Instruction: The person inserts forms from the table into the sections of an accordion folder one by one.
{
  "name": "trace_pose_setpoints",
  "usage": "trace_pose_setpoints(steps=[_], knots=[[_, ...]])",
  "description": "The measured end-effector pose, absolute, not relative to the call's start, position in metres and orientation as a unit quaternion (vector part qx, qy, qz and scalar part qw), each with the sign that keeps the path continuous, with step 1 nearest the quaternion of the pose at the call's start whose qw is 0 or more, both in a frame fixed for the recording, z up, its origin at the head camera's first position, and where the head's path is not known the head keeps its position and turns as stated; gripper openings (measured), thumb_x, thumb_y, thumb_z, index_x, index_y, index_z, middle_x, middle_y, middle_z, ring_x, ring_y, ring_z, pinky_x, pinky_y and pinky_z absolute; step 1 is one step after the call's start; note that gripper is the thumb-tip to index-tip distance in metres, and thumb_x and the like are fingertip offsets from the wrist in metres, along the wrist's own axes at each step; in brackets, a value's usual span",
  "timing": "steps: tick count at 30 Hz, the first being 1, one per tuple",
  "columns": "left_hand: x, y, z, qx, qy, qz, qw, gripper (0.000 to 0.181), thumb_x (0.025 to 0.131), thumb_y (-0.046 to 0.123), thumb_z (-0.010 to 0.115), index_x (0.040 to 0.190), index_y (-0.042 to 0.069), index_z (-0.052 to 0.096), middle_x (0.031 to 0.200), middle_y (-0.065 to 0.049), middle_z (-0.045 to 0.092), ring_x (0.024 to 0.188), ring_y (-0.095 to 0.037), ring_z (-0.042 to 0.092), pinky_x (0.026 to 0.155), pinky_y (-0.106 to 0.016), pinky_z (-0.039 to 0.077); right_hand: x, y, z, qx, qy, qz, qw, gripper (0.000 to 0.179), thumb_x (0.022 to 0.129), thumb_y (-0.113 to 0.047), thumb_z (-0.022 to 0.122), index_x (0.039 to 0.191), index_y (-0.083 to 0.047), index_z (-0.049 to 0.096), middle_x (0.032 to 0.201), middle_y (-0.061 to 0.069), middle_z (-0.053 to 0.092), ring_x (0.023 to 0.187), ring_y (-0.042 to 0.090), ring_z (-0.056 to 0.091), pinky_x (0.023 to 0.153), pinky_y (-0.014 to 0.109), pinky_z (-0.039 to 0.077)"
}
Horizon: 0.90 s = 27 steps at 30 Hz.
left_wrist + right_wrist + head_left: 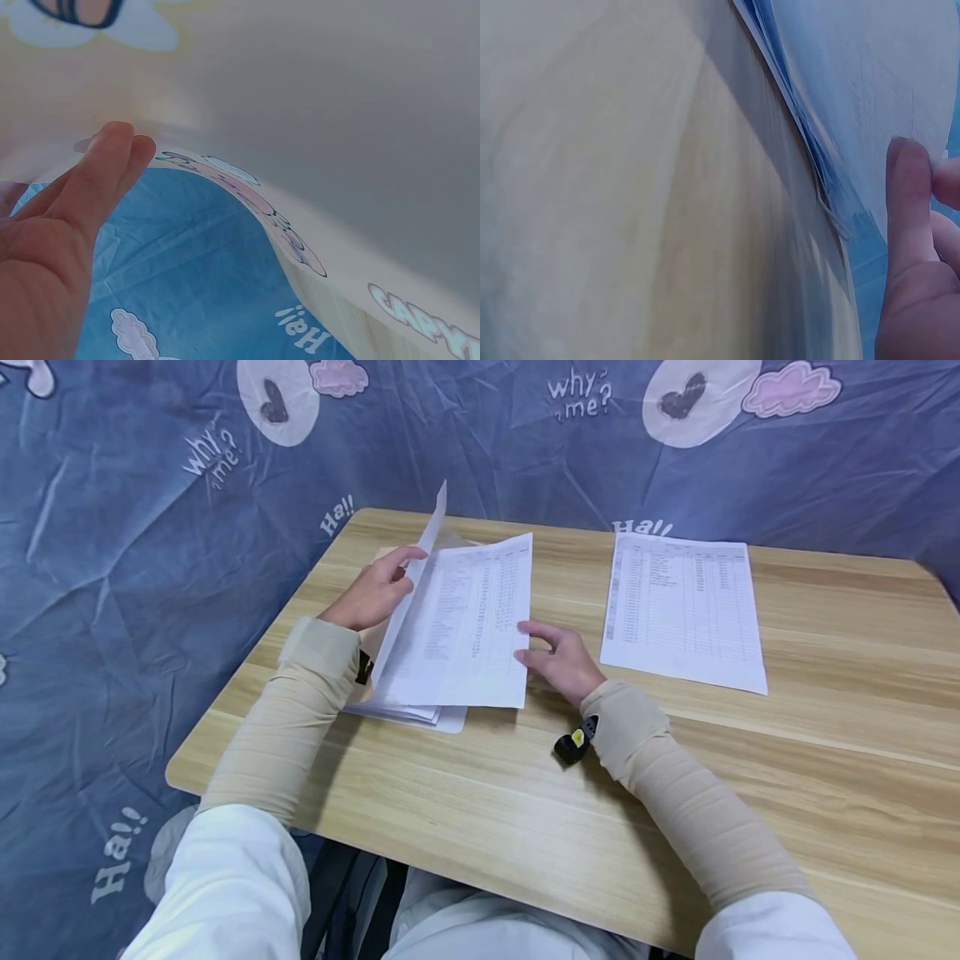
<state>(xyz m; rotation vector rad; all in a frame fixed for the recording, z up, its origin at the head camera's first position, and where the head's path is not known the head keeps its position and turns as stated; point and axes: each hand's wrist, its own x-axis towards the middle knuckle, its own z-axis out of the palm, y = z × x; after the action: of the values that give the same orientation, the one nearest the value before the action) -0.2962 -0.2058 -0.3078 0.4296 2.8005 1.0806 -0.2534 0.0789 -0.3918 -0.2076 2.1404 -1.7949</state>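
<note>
A folder with several sheets (423, 717) lies at the table's left, its pale cover (432, 522) raised almost upright. My left hand (372, 591) touches the outer face of this cover with its fingertips. Cartoon prints and lettering show on the cover (322, 150) in the left wrist view, where the fingers (112, 161) lie fairly straight against it. Facing right, a printed table sheet (472, 618) stands tilted up beside the cover. My right hand (562, 660) pinches its right edge between thumb and fingers, seen close in the right wrist view on the sheet (870, 82).
Another printed table sheet (682, 610) lies flat on the wooden table (847, 693), right of my right hand. Blue patterned cloth (480, 452) hangs behind and left of the table. A small black device (573, 745) is at my right wrist.
</note>
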Motion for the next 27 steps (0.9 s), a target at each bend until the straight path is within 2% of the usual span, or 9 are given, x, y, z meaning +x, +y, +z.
trace_pose_setpoints(steps=[2, 5, 8, 11, 18, 23, 25, 27], knots=[[-0.296, -0.206, -0.308, 0.143, 0.922, 0.356, 0.053, 0.045, 0.096, 0.008, 0.035, 0.140, 0.012, 0.040, 0.098, -0.013, 0.045, 0.078, -0.024, 0.038, 0.075, -0.036, 0.032, -0.253, 0.079, -0.392, -0.070, 0.754, -0.631, 0.167, 0.053, 0.090, -0.012, 0.062, 0.140, -0.013, 0.046, 0.146, 0.004, 0.039, 0.098, 0.021, 0.064, 0.083, 0.030, 0.051], [-0.297, -0.205, -0.308, 0.143, 0.922, 0.356, 0.052, 0.045, 0.096, 0.008, 0.034, 0.140, 0.012, 0.040, 0.095, -0.012, 0.043, 0.077, -0.024, 0.038, 0.075, -0.036, 0.031, -0.253, 0.078, -0.393, -0.067, 0.752, -0.635, 0.165, 0.053, 0.089, -0.011, 0.062, 0.140, -0.012, 0.045, 0.146, 0.005, 0.039, 0.098, 0.021, 0.065, 0.082, 0.028, 0.051], [-0.298, -0.205, -0.308, 0.143, 0.922, 0.356, 0.051, 0.045, 0.095, 0.008, 0.034, 0.140, 0.012, 0.040, 0.114, -0.013, 0.048, 0.084, -0.026, 0.041, 0.078, -0.036, 0.033, -0.253, 0.076, -0.395, -0.068, 0.742, -0.646, 0.163, 0.055, 0.089, -0.009, 0.062, 0.140, -0.010, 0.044, 0.146, 0.007, 0.040, 0.097, 0.022, 0.066, 0.082, 0.027, 0.051], [-0.298, -0.206, -0.309, 0.142, 0.922, 0.356, 0.054, 0.045, 0.096, 0.008, 0.034, 0.140, 0.011, 0.040, 0.133, -0.012, 0.045, 0.093, -0.026, 0.042, 0.083, -0.037, 0.033, -0.253, 0.071, -0.397, -0.070, 0.731, -0.659, 0.163, 0.056, 0.088, -0.007, 0.063, 0.140, -0.008, 0.044, 0.145, 0.009, 0.040, 0.097, 0.023, 0.066, 0.081, 0.026, 0.052], [-0.298, -0.206, -0.309, 0.137, 0.925, 0.351, 0.058, 0.044, 0.096, 0.010, 0.034, 0.140, 0.012, 0.039, 0.132, -0.013, 0.044, 0.096, -0.027, 0.041, 0.083, -0.038, 0.032, -0.250, 0.059, -0.395, -0.067, 0.727, -0.661, 0.170, 0.055, 0.088, -0.005, 0.062, 0.140, -0.007, 0.045, 0.144, 0.009, 0.042, 0.098, 0.021, 0.065, 0.080, 0.027, 0.052], [-0.296, -0.206, -0.308, 0.133, 0.925, 0.350, 0.063, 0.044, 0.096, 0.011, 0.033, 0.140, 0.013, 0.039, 0.140, -0.011, 0.039, 0.104, -0.027, 0.041, 0.087, -0.039, 0.033, -0.249, 0.054, -0.394, -0.066, 0.734, -0.655, 0.167, 0.054, 0.088, -0.006, 0.062, 0.140, -0.008, 0.045, 0.144, 0.008, 0.042, 0.100, 0.021, 0.065, 0.081, 0.028, 0.052], [-0.296, -0.206, -0.308, 0.131, 0.925, 0.351, 0.063, 0.044, 0.096, 0.011, 0.033, 0.140, 0.013, 0.039, 0.140, -0.011, 0.039, 0.104, -0.026, 0.041, 0.087, -0.039, 0.034, -0.251, 0.053, -0.397, -0.066, 0.733, -0.657, 0.165, 0.055, 0.088, -0.007, 0.063, 0.140, -0.009, 0.045, 0.144, 0.007, 0.043, 0.101, 0.022, 0.065, 0.081, 0.027, 0.052], [-0.296, -0.206, -0.308, 0.132, 0.925, 0.352, 0.061, 0.044, 0.097, 0.011, 0.033, 0.140, 0.013, 0.039, 0.132, -0.013, 0.043, 0.099, -0.027, 0.042, 0.084, -0.038, 0.034, -0.251, 0.053, -0.397, -0.066, 0.733, -0.657, 0.164, 0.055, 0.088, -0.007, 0.062, 0.140, -0.009, 0.045, 0.144, 0.007, 0.042, 0.101, 0.022, 0.065, 0.080, 0.027, 0.052]])
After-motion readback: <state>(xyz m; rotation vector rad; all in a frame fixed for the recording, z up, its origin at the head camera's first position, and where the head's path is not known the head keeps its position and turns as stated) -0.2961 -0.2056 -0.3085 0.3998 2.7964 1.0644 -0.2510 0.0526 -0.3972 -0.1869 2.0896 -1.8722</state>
